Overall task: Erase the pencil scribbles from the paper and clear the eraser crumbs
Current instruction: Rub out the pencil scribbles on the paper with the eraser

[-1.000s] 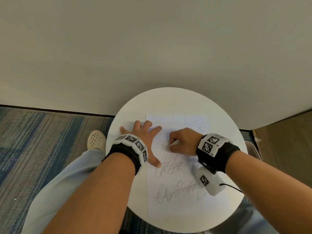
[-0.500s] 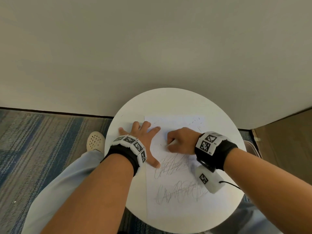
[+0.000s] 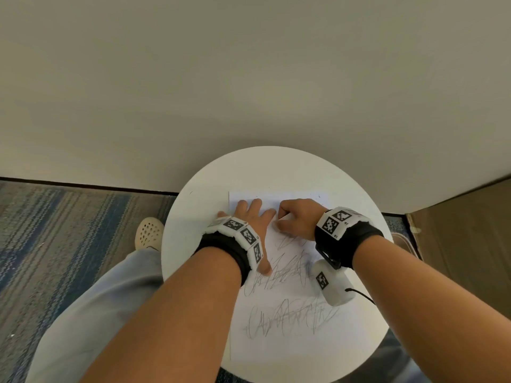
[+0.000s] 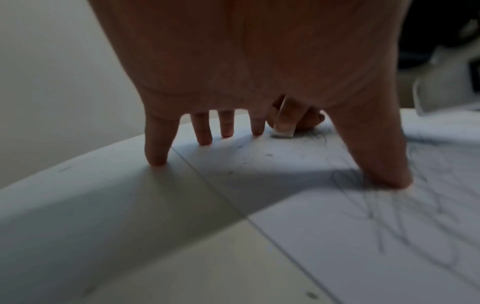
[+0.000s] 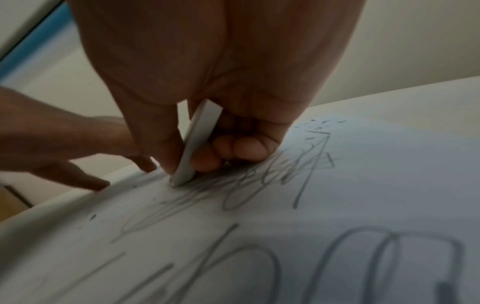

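Observation:
A white sheet of paper [image 3: 290,335] lies on the round white table [image 3: 276,167]. Pencil scribbles [image 3: 287,316] cover its middle and near part, and show large in the right wrist view as scribbles [image 5: 259,181]. My right hand [image 3: 297,218] pinches a flat white eraser [image 5: 196,144] between thumb and fingers, its lower edge pressed on the paper at the uppermost scribble. My left hand [image 3: 249,217] lies flat with fingers spread on the paper's left edge, thumb [image 4: 381,164] on the sheet. Dark eraser crumbs [image 5: 319,123] dot the far part of the sheet.
The table stands against a pale wall [image 3: 249,78]. Striped blue-grey carpet [image 3: 69,230] lies to the left, with my leg and a pale shoe [image 3: 149,233] beside the table. A brown panel [image 3: 470,230] stands at the right.
My right hand with the eraser has shifted left and toward the sheet's far edge, closer to my left hand. The left hand has kept pressing the paper.

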A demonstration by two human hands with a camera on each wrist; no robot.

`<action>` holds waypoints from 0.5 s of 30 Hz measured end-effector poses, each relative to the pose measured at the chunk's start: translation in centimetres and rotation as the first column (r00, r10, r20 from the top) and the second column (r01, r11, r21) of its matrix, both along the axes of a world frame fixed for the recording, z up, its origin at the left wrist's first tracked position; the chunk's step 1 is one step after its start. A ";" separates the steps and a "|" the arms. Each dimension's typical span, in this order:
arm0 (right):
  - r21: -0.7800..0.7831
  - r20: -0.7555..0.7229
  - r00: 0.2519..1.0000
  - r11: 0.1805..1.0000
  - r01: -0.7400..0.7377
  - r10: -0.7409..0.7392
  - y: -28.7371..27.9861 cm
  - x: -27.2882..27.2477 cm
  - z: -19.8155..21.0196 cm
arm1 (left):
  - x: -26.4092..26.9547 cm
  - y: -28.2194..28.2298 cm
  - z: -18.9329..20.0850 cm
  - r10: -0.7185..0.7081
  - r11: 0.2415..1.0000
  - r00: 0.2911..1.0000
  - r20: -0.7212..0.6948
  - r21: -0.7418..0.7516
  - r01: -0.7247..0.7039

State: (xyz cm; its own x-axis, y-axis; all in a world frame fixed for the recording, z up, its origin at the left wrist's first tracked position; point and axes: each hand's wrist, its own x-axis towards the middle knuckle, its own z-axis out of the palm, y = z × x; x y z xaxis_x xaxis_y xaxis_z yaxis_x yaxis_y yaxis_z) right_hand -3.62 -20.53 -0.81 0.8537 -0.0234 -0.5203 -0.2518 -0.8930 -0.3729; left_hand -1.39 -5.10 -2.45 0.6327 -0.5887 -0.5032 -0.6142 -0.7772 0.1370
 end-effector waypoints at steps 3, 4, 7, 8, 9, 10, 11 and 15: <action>0.003 0.003 0.994 0.994 0.105 -0.105 -1.0 0.7 0.4 | 0.1 -0.2 -0.5 -0.013 0.999 1.000 0.009 0.044 0.013; 0.010 0.015 0.989 0.989 0.148 -0.149 -1.3 0.8 0.5 | 0.1 -0.1 -0.5 -0.015 0.999 1.000 0.007 0.051 0.014; -0.005 -0.013 0.996 0.997 0.083 -0.083 -0.5 0.2 0.1 | 0.2 -0.1 -0.5 -0.017 0.999 1.000 0.006 0.037 0.017; -0.004 -0.034 0.999 0.999 0.032 -0.032 -0.1 -0.1 0.0 | 0.2 -0.1 -0.6 -0.018 0.999 1.000 0.008 0.030 0.018; -0.003 -0.032 0.999 1.000 0.015 -0.016 0.0 -0.2 0.0 | 0.2 -0.1 -0.6 -0.021 0.999 1.000 0.010 0.028 0.021; -0.005 -0.015 0.999 0.999 0.033 -0.033 -0.2 -0.1 0.1 | 0.2 0.0 -0.6 -0.025 0.999 1.000 0.011 0.029 0.025; 0.000 0.014 0.997 0.997 0.082 -0.082 -0.6 0.1 0.3 | 0.2 0.0 -0.6 -0.027 0.999 1.000 0.012 0.032 0.026; 0.000 0.023 0.998 0.998 0.056 -0.056 -0.1 -0.3 0.2 | 0.2 0.1 -0.6 -0.016 1.000 1.000 0.004 0.022 0.016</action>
State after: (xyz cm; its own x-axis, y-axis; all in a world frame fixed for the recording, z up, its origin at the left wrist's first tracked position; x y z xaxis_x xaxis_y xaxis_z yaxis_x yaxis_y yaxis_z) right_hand -3.92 -20.66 -0.63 0.8627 -0.0717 -0.5005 -0.2926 -0.8781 -0.3786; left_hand -1.22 -4.99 -3.06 0.6253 -0.5875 -0.5137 -0.6271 -0.7700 0.1174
